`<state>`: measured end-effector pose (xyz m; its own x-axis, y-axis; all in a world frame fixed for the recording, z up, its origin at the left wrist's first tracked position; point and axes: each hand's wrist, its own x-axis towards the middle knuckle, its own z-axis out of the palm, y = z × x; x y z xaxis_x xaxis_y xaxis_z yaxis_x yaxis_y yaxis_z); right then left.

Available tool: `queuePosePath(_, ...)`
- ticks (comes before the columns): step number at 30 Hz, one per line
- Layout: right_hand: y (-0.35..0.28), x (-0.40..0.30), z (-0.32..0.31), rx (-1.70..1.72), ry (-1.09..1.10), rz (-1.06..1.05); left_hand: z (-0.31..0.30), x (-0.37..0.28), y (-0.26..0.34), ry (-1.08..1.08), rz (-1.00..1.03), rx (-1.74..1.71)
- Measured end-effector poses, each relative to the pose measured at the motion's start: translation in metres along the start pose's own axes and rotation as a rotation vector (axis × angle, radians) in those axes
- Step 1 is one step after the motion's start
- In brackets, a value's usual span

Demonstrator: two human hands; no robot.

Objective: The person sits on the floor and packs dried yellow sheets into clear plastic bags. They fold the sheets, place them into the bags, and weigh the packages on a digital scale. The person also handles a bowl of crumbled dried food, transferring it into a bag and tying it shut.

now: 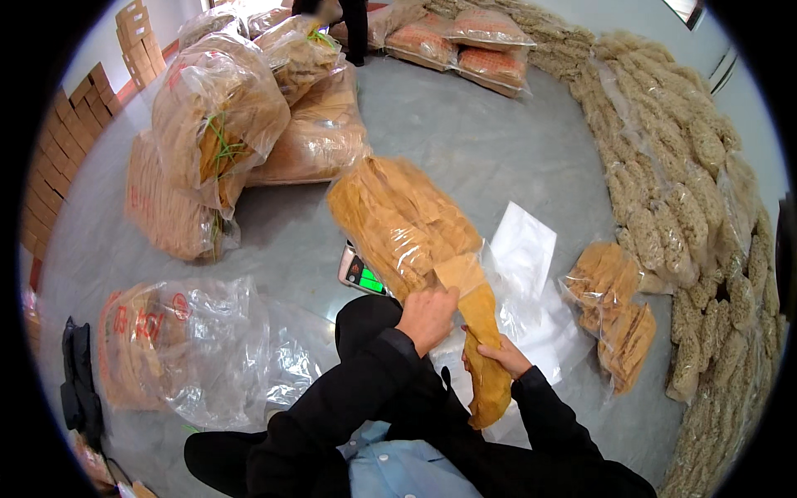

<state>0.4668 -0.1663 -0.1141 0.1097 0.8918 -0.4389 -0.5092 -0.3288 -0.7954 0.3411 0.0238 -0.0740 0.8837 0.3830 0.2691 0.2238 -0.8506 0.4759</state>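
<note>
My right hand (501, 357) grips the lower end of a long yellow-brown dried sheet (482, 324), its thumb on top. The sheet slants up to the mouth of a clear plastic bag (405, 224) packed with similar brown sheets. At that mouth, my left hand (428, 316) is closed on the bag's edge beside a paler flat piece (464, 275). The bag lies over a digital scale (362, 274), whose lit green display shows at its lower left. White plastic sheeting (523, 243) is spread on the floor to the right of the bag.
Two small brown packs (604, 280) lie at the right, near long stacked bags of pale material (672, 174). A large clear bag with red printing (187, 342) rests at the left. Big filled sacks (218, 118) stand behind, cartons (56, 155) farther left. Another person (356, 31) stands at the back.
</note>
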Motion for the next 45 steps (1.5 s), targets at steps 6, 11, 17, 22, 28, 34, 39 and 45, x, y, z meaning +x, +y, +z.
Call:
queuePosePath(6,0.002,0.045,-0.014,-0.125,-0.03,-0.039,0.009,0.002,-0.003,-0.036,0.062,-0.015)
queuePosePath(11,-0.018,0.066,-0.026,-0.306,-0.031,0.053,0.004,0.003,-0.003,-0.077,0.096,-0.041)
queuePosePath(17,-0.037,0.098,-0.035,-0.736,0.014,-0.082,0.006,0.003,-0.002,-0.112,0.093,-0.081)
queuePosePath(22,-0.059,0.109,-0.005,-0.487,0.078,-0.021,0.009,0.003,-0.002,-0.071,0.107,-0.114)
queuePosePath(28,-0.06,0.123,-0.005,-0.438,0.086,0.011,0.003,0.002,-0.001,-0.103,0.062,-0.153)
queuePosePath(34,-0.04,0.054,-0.048,0.007,-0.224,0.31,0.002,0.001,-0.001,-0.059,-0.043,-0.265)
queuePosePath(39,-0.004,-0.002,-0.022,0.024,-0.068,0.085,0.0,0.004,0.002,-0.067,-0.053,-0.267)
queuePosePath(45,0.006,0.011,0.024,0.041,0.268,-0.117,0.008,0.002,-0.002,-0.104,0.047,-0.193)
